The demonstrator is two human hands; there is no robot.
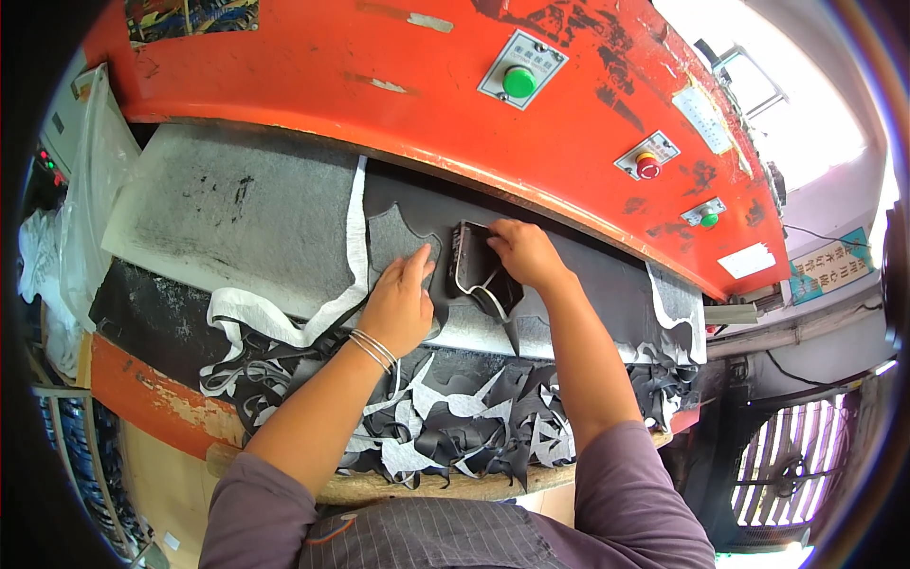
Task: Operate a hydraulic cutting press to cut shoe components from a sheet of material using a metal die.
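My right hand [527, 254] grips the rim of a metal cutting die [462, 256], a deep dark frame with a bare metal edge, tilted over the black sheet material [597, 275]. To its left, my left hand [400, 302] lies with fingers stretched out at the edge of a cut-out opening [391, 242] in that sheet. Grey surface shows through the opening. Nothing shows in the left hand's grasp; the surface under its palm is hidden. A pale strip of sheet edging [356, 237] runs along the opening's left side.
Beyond my hands stands an orange press beam [398, 85] with a green button [519, 82] and a red stop knob [647, 166]. Black and white offcuts [455, 408] pile up nearer my body. A grey cutting board [227, 209] extends left; a fan [791, 465] stands right.
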